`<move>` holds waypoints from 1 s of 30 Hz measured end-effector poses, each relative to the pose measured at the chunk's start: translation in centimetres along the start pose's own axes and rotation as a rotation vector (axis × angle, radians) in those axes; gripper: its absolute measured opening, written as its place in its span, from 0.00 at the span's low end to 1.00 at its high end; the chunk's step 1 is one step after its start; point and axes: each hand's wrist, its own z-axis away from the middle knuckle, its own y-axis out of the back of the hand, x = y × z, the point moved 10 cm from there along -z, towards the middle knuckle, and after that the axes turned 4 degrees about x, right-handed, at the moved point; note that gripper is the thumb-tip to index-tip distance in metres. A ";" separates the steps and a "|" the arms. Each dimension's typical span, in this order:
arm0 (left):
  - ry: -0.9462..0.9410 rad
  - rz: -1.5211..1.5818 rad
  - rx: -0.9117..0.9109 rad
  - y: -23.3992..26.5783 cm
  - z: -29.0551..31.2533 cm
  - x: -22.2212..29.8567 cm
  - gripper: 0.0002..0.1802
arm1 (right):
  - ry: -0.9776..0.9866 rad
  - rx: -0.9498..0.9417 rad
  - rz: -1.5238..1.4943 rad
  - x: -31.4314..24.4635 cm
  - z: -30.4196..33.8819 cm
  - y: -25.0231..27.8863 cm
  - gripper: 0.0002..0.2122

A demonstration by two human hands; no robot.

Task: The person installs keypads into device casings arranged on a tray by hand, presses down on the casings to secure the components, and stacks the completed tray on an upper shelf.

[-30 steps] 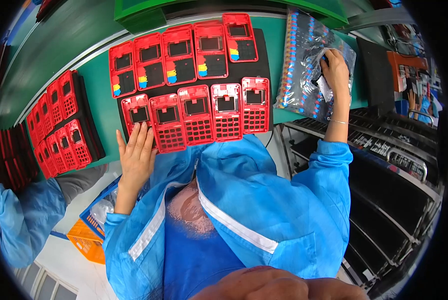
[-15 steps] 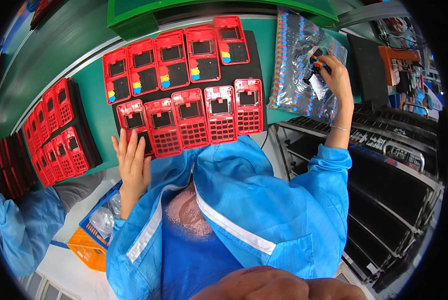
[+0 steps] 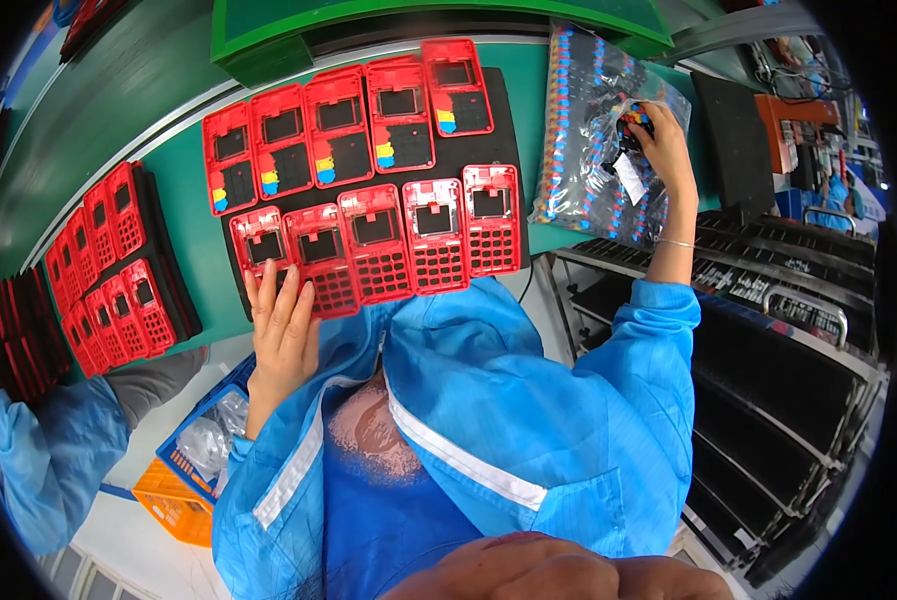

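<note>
Two rows of red handheld-device housings lie on a black mat (image 3: 514,110). Each far-row red housing (image 3: 396,110) has a black keypad in its lower half, with blue, yellow and red keys at one corner. Open key holes show in most near-row housings (image 3: 376,245). My left hand (image 3: 284,335) rests, fingers stretched, on the lower part of the leftmost near-row housing (image 3: 259,236), hiding it. At a clear plastic bag (image 3: 588,160) of keypads, my right hand (image 3: 665,150) pinches a dark keypad piece with coloured keys (image 3: 636,122). A white paper slip (image 3: 629,178) lies beside it.
More red housings (image 3: 118,215) lie on a mat at the left, near another person's blue sleeve (image 3: 53,450). A black rack (image 3: 768,380) stands at the right. Blue (image 3: 193,425) and orange (image 3: 173,495) crates sit below the table. A green ledge (image 3: 428,18) crosses the far side.
My left hand has shifted slightly right over the leftmost near-row housing. My right hand stays at the bag, its fingers moved slightly left. The view has tilted a little.
</note>
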 end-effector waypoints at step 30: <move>0.985 1.980 -0.097 -8.2 -0.4 4.6 0.34 | 0.326 -0.236 -0.651 -38.9 10.6 -1.9 0.22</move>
